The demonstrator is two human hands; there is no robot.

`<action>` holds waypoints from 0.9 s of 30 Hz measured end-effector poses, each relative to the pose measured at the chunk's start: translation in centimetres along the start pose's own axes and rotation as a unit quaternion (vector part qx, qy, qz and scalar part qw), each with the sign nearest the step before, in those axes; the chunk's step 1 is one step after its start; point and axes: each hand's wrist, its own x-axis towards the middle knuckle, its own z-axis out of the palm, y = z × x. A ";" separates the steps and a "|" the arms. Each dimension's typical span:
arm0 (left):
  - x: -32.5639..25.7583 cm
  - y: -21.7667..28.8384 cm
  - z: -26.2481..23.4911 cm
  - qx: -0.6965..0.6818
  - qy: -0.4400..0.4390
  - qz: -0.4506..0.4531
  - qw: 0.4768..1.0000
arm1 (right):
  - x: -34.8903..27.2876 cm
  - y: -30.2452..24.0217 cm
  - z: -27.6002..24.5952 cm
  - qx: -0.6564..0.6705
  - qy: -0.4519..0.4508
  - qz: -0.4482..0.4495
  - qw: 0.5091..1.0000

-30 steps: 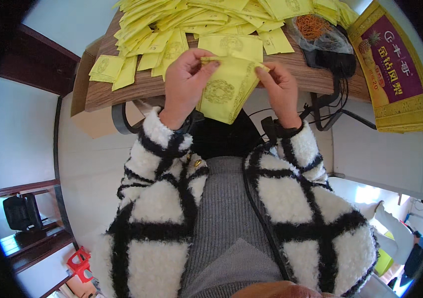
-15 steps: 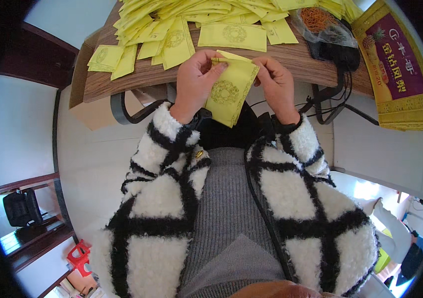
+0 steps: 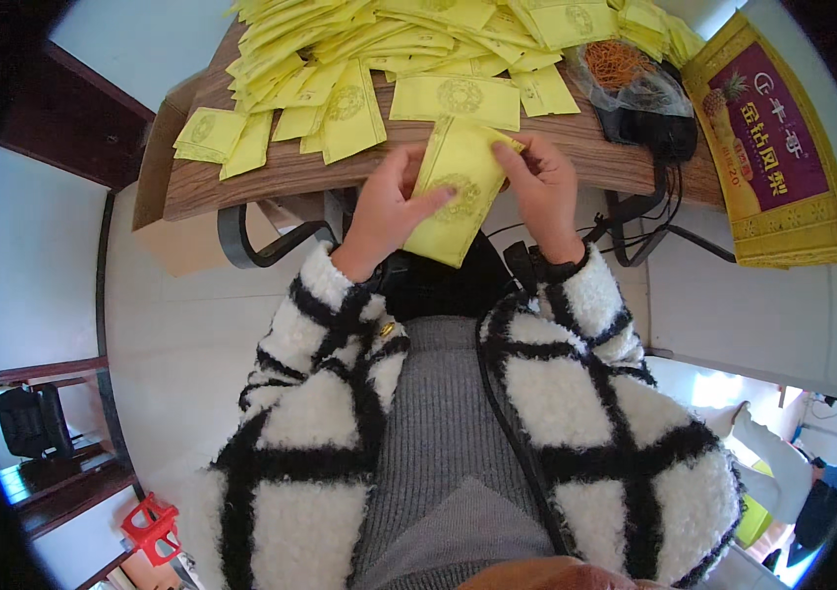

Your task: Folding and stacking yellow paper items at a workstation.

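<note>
Both hands hold one yellow paper pouch (image 3: 456, 192) with a round printed emblem, just in front of the near edge of a wooden table (image 3: 271, 177). My left hand (image 3: 389, 206) grips its left side with the fingers laid across the front. My right hand (image 3: 541, 187) pinches its upper right corner. The pouch hangs tilted, its lower end toward my body. Behind it, a large heap of the same yellow pouches (image 3: 408, 49) covers the tabletop. My sleeves are fluffy white with black checks.
A clear bag of orange rubber bands (image 3: 625, 69) lies at the table's right end on a black device with cables (image 3: 654, 133). A yellow and purple carton (image 3: 782, 157) stands at the right. A red stool (image 3: 148, 526) and a black chair (image 3: 30, 423) are at lower left.
The pouch has stayed in both hands, which shifted slightly nearer the table edge. My left fingers now lie flat over the pouch's front instead of pinching its top.
</note>
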 end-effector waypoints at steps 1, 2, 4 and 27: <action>-0.2 -0.3 -0.4 0.080 -0.033 -0.014 0.996 | 0.3 -0.1 -0.1 0.027 0.019 0.003 0.999; -0.3 -1.4 -1.1 0.129 -0.061 -0.016 0.990 | 0.6 -0.2 -0.1 0.055 0.036 0.006 0.998; -0.9 -2.4 -1.5 0.105 -0.046 -0.019 0.993 | 1.1 0.1 -0.4 0.027 0.009 0.027 0.999; -0.6 1.8 -7.1 -0.054 0.085 -0.014 0.995 | 5.6 3.2 -3.8 -0.566 -0.243 -0.205 0.761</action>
